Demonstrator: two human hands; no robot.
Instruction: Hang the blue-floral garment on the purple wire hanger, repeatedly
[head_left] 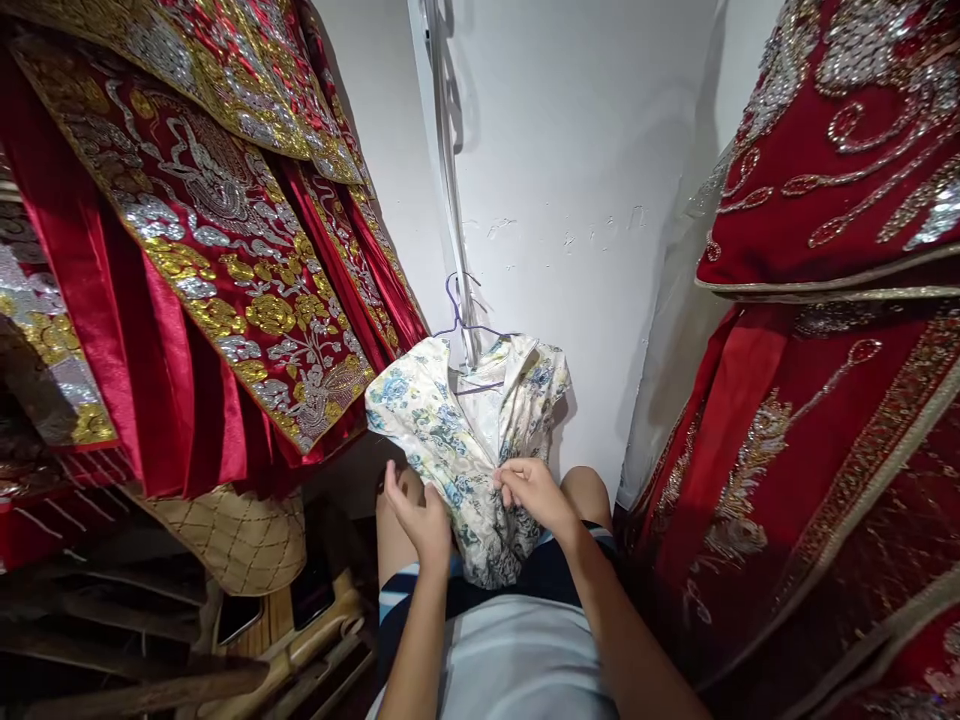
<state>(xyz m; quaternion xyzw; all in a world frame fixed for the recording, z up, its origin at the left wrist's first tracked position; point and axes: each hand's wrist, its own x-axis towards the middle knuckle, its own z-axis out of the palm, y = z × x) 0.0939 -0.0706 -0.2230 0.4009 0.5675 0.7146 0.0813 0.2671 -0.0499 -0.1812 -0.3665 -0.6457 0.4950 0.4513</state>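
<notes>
Shirt (442, 425) hangs with right fingers (511, 476) pinching its front, left fingers (394, 492) spread alongside.

Pale wall (577, 130), scuffed, softly shadowed; slatted wooden furniture (300, 655) in dimmer light, lower left

Embroidered red garments (247, 285), white wall (570, 120)
</notes>
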